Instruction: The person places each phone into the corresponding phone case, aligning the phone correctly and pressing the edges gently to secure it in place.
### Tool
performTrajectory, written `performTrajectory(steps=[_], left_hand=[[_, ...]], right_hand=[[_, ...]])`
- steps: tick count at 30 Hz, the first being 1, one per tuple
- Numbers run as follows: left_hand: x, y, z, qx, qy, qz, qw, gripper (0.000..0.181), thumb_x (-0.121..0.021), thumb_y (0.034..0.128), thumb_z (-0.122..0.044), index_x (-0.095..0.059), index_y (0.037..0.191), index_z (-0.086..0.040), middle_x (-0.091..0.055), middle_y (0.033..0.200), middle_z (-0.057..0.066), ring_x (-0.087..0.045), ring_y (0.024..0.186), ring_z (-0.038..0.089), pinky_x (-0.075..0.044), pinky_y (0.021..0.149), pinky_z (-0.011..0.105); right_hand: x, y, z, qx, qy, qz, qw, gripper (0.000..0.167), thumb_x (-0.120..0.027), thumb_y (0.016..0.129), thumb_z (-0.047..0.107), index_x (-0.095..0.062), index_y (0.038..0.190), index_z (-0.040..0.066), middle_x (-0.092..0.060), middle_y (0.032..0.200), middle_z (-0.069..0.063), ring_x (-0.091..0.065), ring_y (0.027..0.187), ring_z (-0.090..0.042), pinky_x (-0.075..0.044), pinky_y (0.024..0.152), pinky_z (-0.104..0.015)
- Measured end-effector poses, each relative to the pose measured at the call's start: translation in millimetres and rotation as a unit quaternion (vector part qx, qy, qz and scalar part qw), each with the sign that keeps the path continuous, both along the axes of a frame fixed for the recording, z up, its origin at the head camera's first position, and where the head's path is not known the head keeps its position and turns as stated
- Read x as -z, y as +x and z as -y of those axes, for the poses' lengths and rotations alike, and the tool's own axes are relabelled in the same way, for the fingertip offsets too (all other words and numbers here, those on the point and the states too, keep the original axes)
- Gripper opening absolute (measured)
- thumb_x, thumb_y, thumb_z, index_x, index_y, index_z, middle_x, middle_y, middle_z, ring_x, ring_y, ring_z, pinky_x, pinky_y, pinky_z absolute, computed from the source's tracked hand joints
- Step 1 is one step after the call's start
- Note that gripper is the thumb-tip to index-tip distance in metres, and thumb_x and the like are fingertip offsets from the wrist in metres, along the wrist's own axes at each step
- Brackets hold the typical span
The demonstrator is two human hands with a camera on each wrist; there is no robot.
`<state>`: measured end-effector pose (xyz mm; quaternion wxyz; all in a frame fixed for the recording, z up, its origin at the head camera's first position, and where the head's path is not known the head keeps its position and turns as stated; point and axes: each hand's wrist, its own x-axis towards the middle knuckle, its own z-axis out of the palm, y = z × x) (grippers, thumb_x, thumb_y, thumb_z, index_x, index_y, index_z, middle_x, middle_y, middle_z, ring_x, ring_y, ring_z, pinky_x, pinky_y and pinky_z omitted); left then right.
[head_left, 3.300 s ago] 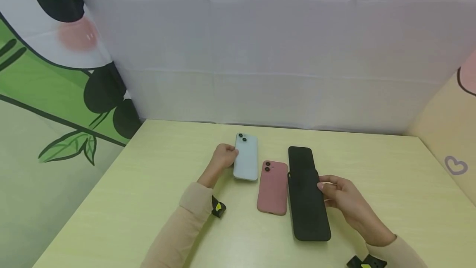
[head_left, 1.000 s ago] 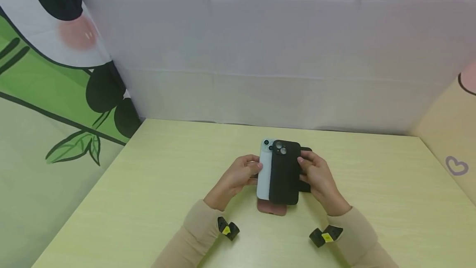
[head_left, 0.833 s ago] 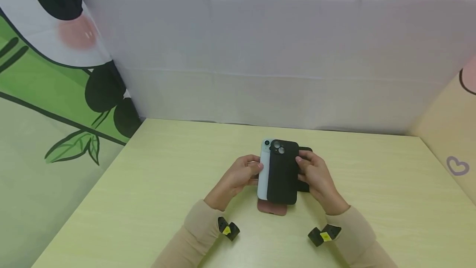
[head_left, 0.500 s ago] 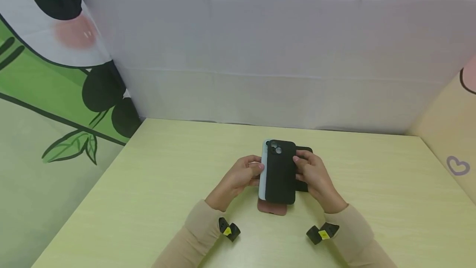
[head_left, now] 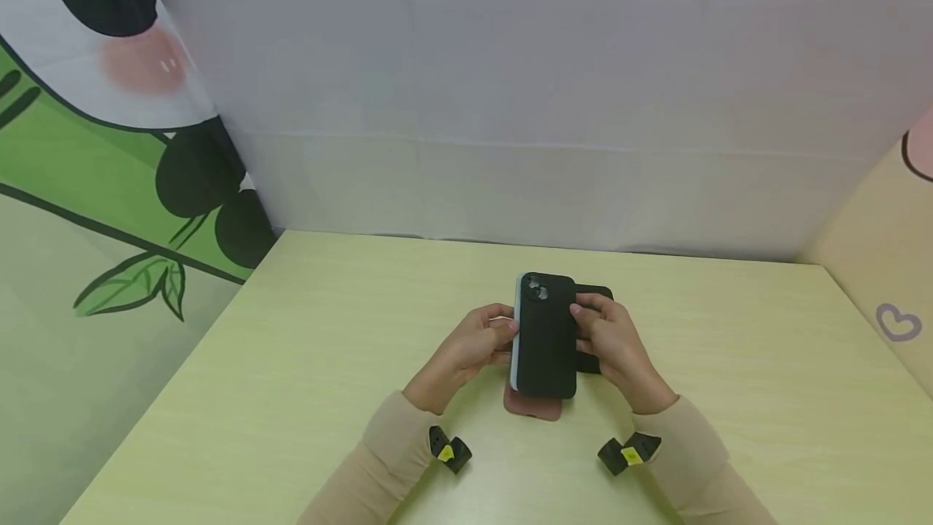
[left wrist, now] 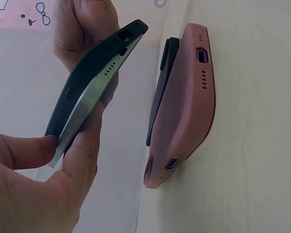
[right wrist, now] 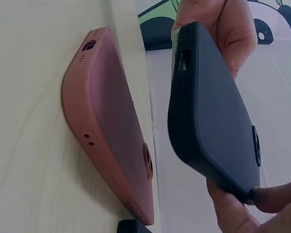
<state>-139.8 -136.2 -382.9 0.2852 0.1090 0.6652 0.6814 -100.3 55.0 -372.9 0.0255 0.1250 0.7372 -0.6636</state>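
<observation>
My left hand (head_left: 470,351) pinches the left edge of a light-blue phone (head_left: 515,355), held above the table. My right hand (head_left: 619,343) grips the right edge of a black phone case (head_left: 550,339) that lies over the phone's back. In the left wrist view the phone (left wrist: 85,107) sits partly inside the case (left wrist: 72,92); along one side its pale edge sticks out at a slant. My left thumb (left wrist: 29,151) touches that side. The case's camera opening is almost over the lenses. In the right wrist view the case (right wrist: 223,107) hides most of the phone.
Below the hands a phone in a pink case (head_left: 534,405) lies on the pale wooden table (head_left: 291,363). Right of it, partly hidden by my right hand, is a flat black phone-shaped thing (head_left: 596,291). A whitish cloth wall (head_left: 510,104) stands behind the table.
The light-blue phone was lifted from the table's left, the case from the right. Over the last second the case slid left across the phone, covering its back except a thin left strip.
</observation>
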Motion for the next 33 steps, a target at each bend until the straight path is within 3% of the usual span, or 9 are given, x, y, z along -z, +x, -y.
performTrajectory(steps=[7,11,19,28,33], left_hand=[[-0.5,1.2,-1.6,0.011,0.001,0.002,0.9999,0.025,-0.043,0.0959,-0.008,-0.049,0.118,0.002,-0.064,0.087,0.000,-0.060,0.072,0.011,-0.049,0.064,0.024],[-1.6,1.8,-2.7,0.015,0.005,0.003,0.9999,0.027,-0.044,0.0964,-0.013,-0.048,0.119,0.002,-0.067,0.095,0.008,-0.062,0.076,0.012,-0.051,0.068,0.025],[-2.7,3.3,-5.1,0.011,0.015,0.016,0.9997,0.031,-0.054,0.0901,-0.004,-0.046,0.119,0.002,-0.062,0.111,0.019,-0.065,0.086,0.016,-0.053,0.082,0.034],[0.9,4.8,-6.0,0.014,-0.011,-0.018,0.9997,0.031,-0.054,0.0895,-0.002,-0.046,0.119,0.003,-0.060,0.114,0.024,-0.065,0.095,0.027,-0.052,0.084,0.038],[3.3,4.4,-6.5,0.015,-0.024,-0.031,0.9991,0.032,-0.054,0.0898,-0.002,-0.046,0.120,0.003,-0.061,0.113,0.024,-0.066,0.092,0.025,-0.052,0.083,0.039]], right_hand=[[-1.3,0.7,-0.4,-0.004,0.008,0.001,1.0000,0.042,-0.039,0.098,0.011,-0.033,0.135,-0.005,-0.047,0.127,-0.020,-0.049,0.095,-0.016,-0.048,0.069,-0.024],[-3.2,1.0,-1.7,-0.006,0.016,0.006,0.9998,0.043,-0.038,0.098,0.012,-0.032,0.136,-0.006,-0.041,0.135,-0.022,-0.046,0.107,-0.023,-0.049,0.075,-0.026],[-3.3,1.2,-3.4,-0.010,0.021,0.010,0.9997,0.043,-0.039,0.098,0.013,-0.032,0.136,-0.007,-0.042,0.134,-0.024,-0.048,0.109,-0.024,-0.050,0.078,-0.029],[-1.2,2.9,-6.2,-0.016,0.015,0.002,0.9998,0.044,-0.044,0.097,0.014,-0.034,0.134,-0.008,-0.049,0.124,-0.023,-0.054,0.092,-0.015,-0.053,0.073,-0.026],[-1.4,2.8,-8.9,-0.025,-0.001,0.008,0.9997,0.044,-0.045,0.096,0.013,-0.034,0.133,-0.008,-0.054,0.114,-0.017,-0.056,0.084,-0.011,-0.053,0.070,-0.024]])
